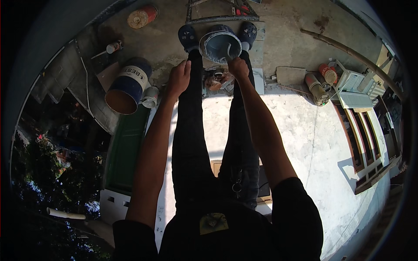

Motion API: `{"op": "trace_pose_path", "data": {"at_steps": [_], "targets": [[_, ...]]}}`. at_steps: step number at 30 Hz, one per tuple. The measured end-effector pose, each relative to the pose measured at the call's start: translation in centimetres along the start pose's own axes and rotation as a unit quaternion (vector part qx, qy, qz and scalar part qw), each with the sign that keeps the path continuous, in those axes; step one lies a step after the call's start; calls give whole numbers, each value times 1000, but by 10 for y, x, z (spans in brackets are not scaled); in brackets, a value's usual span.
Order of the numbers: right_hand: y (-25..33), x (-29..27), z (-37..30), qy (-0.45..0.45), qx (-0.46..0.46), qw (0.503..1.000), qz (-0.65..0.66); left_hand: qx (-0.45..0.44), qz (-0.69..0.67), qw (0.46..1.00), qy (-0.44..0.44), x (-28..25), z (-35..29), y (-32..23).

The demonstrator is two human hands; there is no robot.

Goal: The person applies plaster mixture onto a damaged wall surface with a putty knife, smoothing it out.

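A bucket [212,48], its inside coated in blue-grey, stands between my feet. My right hand [238,68] is closed at the bucket's near rim, around a curved, pale grey tool [228,51] that reaches into it; the tool's kind is unclear. Loosely curled, my left hand [180,78] lies against my left leg near the knee, with nothing visible in it. Dark clogs [187,37] are on my feet, on a board [258,41].
A metal frame [222,18] stands just beyond the board. To the left are a blue-and-white drum [129,82], a small bucket [150,96] and a reddish pail [143,16]. Several cans [315,85], a pale louvered panel [355,85] and a long pole [357,56] lie right.
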State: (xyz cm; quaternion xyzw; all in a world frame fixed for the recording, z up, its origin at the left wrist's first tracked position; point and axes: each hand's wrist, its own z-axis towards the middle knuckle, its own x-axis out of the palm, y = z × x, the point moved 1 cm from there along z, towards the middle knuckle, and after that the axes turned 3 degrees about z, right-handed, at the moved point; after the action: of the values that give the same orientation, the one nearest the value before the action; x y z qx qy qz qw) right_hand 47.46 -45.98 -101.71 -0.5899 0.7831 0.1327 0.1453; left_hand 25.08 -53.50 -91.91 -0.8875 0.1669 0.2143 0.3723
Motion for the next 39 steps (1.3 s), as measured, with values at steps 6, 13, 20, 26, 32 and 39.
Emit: {"op": "trace_pose_path", "data": {"at_steps": [6, 13, 20, 26, 32, 39], "targets": [[-96, 3, 30, -51, -74, 995, 41, -26, 13, 1000, 9, -31, -3, -32], [-62, -70, -91, 86, -29, 883, 461, -46, -66, 994, -77, -120, -49, -51], [-26, -193, -212, 163, -179, 768, 592, -16, -56, 992, -114, -190, -98, -116], [-17, -255, -255, 210, -269, 597, 726, 50, -162, 973, -156, -212, -125, -193], [42, -370, -306, 187, -347, 572, 719, 243, -179, 912, -277, -348, -100, -337], [61, -510, -359, 152, -435, 562, 687, 554, 46, 574, -601, -603, -154, -665]]}}
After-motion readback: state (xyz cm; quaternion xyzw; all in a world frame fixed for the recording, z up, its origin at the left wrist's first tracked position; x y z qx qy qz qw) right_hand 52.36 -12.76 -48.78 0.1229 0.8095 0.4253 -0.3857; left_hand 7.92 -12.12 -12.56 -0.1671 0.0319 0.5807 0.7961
